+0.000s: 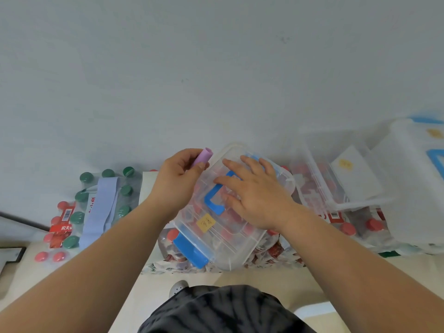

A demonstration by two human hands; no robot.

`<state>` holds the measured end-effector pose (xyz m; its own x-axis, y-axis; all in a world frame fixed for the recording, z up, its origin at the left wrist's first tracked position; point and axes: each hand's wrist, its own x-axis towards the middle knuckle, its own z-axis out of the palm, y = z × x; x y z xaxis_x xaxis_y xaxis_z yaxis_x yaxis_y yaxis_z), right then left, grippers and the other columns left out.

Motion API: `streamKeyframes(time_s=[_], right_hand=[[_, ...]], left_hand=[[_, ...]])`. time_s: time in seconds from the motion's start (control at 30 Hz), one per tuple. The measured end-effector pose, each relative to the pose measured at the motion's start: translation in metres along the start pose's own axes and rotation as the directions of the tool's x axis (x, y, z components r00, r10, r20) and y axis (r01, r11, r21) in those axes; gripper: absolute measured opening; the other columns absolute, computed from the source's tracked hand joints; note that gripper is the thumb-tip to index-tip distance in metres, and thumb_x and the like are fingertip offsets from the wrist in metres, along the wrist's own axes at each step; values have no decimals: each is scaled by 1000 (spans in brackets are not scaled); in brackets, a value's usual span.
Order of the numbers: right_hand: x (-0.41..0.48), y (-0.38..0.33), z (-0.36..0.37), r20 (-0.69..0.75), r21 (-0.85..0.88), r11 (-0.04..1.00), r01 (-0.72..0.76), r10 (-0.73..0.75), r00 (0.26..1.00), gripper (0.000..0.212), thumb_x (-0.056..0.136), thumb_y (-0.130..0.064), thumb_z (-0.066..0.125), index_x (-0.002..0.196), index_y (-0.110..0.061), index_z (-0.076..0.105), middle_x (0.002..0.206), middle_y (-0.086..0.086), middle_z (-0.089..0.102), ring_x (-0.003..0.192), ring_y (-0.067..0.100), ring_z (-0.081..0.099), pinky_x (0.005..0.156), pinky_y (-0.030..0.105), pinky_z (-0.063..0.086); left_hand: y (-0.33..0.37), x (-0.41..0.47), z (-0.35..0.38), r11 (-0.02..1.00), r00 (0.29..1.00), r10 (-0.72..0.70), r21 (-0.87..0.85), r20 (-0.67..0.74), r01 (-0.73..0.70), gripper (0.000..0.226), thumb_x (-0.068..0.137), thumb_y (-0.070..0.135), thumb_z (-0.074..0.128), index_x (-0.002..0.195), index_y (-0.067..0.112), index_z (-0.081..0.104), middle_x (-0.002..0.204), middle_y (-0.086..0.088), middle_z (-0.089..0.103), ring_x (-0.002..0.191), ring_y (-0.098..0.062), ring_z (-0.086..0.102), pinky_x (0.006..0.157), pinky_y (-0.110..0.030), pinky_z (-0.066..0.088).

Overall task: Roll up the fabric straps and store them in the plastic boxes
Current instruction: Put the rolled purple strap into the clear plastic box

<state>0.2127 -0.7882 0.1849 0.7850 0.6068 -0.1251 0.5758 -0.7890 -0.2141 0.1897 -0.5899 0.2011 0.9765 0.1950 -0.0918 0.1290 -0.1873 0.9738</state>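
The left hand [177, 179] was curled round a purple strap [203, 156], rolled up tight, with one end poking out past the thumb. It held the roll just beside the far corner of the clear box [242, 241]. The right hand [254, 195] lay flat on the lid with its fingers spread wide, partly over the blue handle [212, 200] and gripping nothing.

The lid looked shut, so the rolling step seemed done and the putting-away step seemed to be the one in hand. The next move would likely need the lid up first. That probably meant undoing the blue latch [189, 248] at the near end, then dropping the roll inside.

A pale blue strap [99, 212] lay flat and unrolled on the bottles [126, 189] to the left, well apart from the box, so more work was left. A second box [360, 205] stood open on the right.
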Motion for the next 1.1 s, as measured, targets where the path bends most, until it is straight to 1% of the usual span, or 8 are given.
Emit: streamKeyframes(time_s=[0.17, 0.3, 0.43, 0.5, 0.67, 0.83, 0.97, 1.1], right_hand=[[2, -5, 0, 5, -13, 1000, -2, 2, 1000, 52, 94, -72, 28, 140, -50, 37, 168, -9, 10, 156, 27, 1, 123, 56, -3], [7, -11, 2, -45, -5, 1000, -21, 21, 999, 51, 89, -76, 34, 127, -44, 44, 162, -2, 21, 153, 29, 11, 122, 61, 2], [7, -7, 2, -232, 94, 995, 35, -13, 973, 47, 84, -73, 49, 104, -31, 49, 129, -4, 48, 123, 24, 46, 110, 54, 33], [1, -4, 1, -301, 130, 990, 56, -15, 953, 43, 84, -70, 52, 100, -30, 52, 114, -9, 53, 110, 20, 48, 101, 50, 40], [-17, -3, 8, -298, 86, 990, -109, 130, 946, 43, 89, -71, 36, 111, -40, 57, 120, -11, 56, 127, 24, 43, 108, 73, 24], [-26, -1, 16, -292, 123, 979, -165, 195, 936, 41, 92, -67, 30, 101, -34, 52, 114, -5, 52, 121, 26, 48, 105, 83, 19], [-21, -1, 15, -394, 151, 979, -133, 183, 901, 39, 93, -63, 38, 95, -28, 53, 109, -3, 50, 109, 27, 51, 97, 76, 36], [-16, -3, 15, -446, 215, 971, -101, 189, 875, 39, 95, -60, 39, 92, -23, 49, 107, 1, 51, 104, 28, 52, 90, 64, 45]], left_hand=[[-3, 1, -1, 997, 1000, 12, 71, 24, -14, 18, 98, 41, 62, 110, 32, 72, 99, 11, 74, 99, -9, 69, 91, -39, 59], [-4, 0, 1, 995, 999, 30, 95, 38, -33, 18, 98, 44, 62, 108, 33, 72, 98, 13, 73, 97, -4, 67, 88, -28, 56], [-4, 1, 2, 992, 999, 46, 114, 20, -48, 17, 98, 41, 62, 108, 33, 72, 97, 14, 73, 95, -4, 67, 85, -24, 55], [-4, 2, 2, 993, 999, 39, 112, 13, -40, 17, 98, 42, 62, 108, 34, 72, 96, 15, 73, 95, -3, 67, 84, -24, 54], [-3, 3, 0, 993, 1000, 15, 116, -7, -14, 17, 97, 44, 63, 107, 34, 73, 96, 15, 73, 98, -6, 68, 86, -27, 56], [5, -12, -9, 983, 992, 47, 179, -113, -26, 20, 97, 48, 60, 104, 34, 71, 88, 17, 73, 85, 3, 66, 73, -16, 51], [6, -34, -14, 984, 985, 65, 172, -160, -37, 22, 95, 54, 59, 102, 37, 71, 92, 18, 72, 89, 3, 65, 79, -20, 52], [15, -38, -11, 993, 966, 79, 108, -247, -54, 23, 96, 55, 57, 103, 37, 69, 97, 12, 71, 94, 3, 64, 81, -15, 46]])
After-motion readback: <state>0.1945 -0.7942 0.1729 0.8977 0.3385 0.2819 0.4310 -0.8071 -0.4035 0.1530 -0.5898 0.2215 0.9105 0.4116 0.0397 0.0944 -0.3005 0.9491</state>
